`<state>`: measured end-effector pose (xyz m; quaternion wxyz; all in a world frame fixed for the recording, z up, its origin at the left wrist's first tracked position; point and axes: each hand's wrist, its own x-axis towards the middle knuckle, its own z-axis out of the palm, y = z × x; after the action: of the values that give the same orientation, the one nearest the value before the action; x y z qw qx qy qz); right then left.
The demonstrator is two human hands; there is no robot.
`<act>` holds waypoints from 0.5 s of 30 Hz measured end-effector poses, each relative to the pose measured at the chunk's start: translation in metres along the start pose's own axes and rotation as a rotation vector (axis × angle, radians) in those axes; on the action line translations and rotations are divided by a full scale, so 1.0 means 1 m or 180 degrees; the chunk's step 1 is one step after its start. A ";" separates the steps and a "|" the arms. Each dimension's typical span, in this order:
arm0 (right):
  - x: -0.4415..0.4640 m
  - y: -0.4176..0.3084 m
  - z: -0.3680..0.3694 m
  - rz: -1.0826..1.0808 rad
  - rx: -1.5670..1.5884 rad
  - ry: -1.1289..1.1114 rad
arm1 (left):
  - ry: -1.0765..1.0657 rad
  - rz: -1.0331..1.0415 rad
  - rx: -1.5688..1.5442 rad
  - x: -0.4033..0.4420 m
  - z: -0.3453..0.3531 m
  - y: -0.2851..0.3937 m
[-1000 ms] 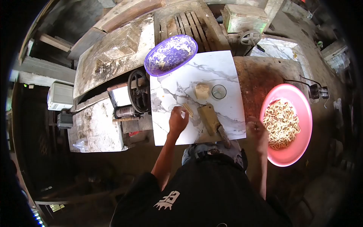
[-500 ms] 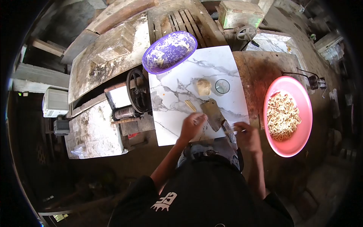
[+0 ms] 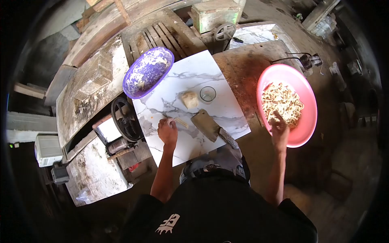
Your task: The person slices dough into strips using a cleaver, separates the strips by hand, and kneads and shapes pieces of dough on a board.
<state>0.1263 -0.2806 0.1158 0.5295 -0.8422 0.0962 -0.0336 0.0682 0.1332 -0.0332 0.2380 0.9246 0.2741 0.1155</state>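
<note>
1. Strips of pale dough (image 3: pixel 181 122) are lying on the marbled counter (image 3: pixel 229 111), just beside the left hand (image 3: pixel 167 131); its fingers are looking bent, but whether they are gripping anything, I cannot tell.
2. Right hand (image 3: pixel 279 131) is hanging over the near side of the pink basin (image 3: pixel 309 113), fingers standing apart and seemingly holding nothing, close to the heaped dough twists (image 3: pixel 283 103).
3. Cleaver (image 3: pixel 206 124) is lying right of the strips, its handle jutting past the counter's near edge; passing forearms are needing to stay clear of it.
4. Soft strips are probably calling for a light touch: lifting by the ends is likely preserving their shape better than squeezing the middle.
</note>
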 end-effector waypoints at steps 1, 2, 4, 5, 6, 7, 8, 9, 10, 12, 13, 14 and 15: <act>-0.005 0.006 0.011 -0.0158 0.0043 -0.0092 | -0.0012 0.0027 -0.0005 0.000 0.002 -0.001; -0.009 0.013 0.022 -0.0343 0.0091 -0.0134 | 0.0139 0.0139 -0.0110 -0.001 0.004 -0.001; -0.022 -0.023 0.035 -0.0104 -0.0129 -0.0575 | 0.0281 0.0275 -0.0220 -0.003 0.005 0.000; -0.024 -0.023 0.043 -0.0097 -0.0124 -0.0546 | 0.0240 0.0293 -0.0210 -0.004 0.004 0.001; -0.025 -0.019 0.048 -0.0147 -0.0126 -0.0607 | 0.0193 0.0315 -0.0198 -0.005 0.003 0.002; -0.027 -0.025 0.055 -0.0199 -0.0130 -0.0665 | 0.0179 0.0347 -0.0205 -0.005 0.002 0.003; -0.030 -0.034 0.057 -0.0298 -0.0266 -0.0682 | 0.0150 0.0319 -0.0185 -0.005 0.001 0.005; -0.030 -0.033 0.060 -0.0290 -0.0264 -0.0649 | 0.0120 0.0289 -0.0163 -0.004 0.001 0.006; -0.030 -0.029 0.064 -0.0297 -0.0276 -0.0733 | 0.0110 0.0320 -0.0171 -0.004 0.001 0.006; -0.033 -0.035 0.068 -0.0412 -0.0257 -0.0864 | 0.0053 0.0263 -0.0013 -0.002 0.001 0.008; -0.035 -0.041 0.070 -0.0407 -0.0251 -0.0835 | 0.0047 0.0292 -0.0018 -0.002 0.000 0.008; -0.038 -0.045 0.073 -0.0333 -0.0314 -0.1069 | 0.0014 0.0346 -0.0092 -0.003 -0.001 0.007; -0.041 -0.047 0.074 -0.0256 -0.0375 -0.1303 | -0.0023 0.0400 -0.0165 -0.005 -0.002 0.006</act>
<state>0.1036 -0.1869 0.1276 0.4860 -0.8641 -0.0452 0.1227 0.0659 0.1265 -0.0287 0.2552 0.9339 0.2116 0.1339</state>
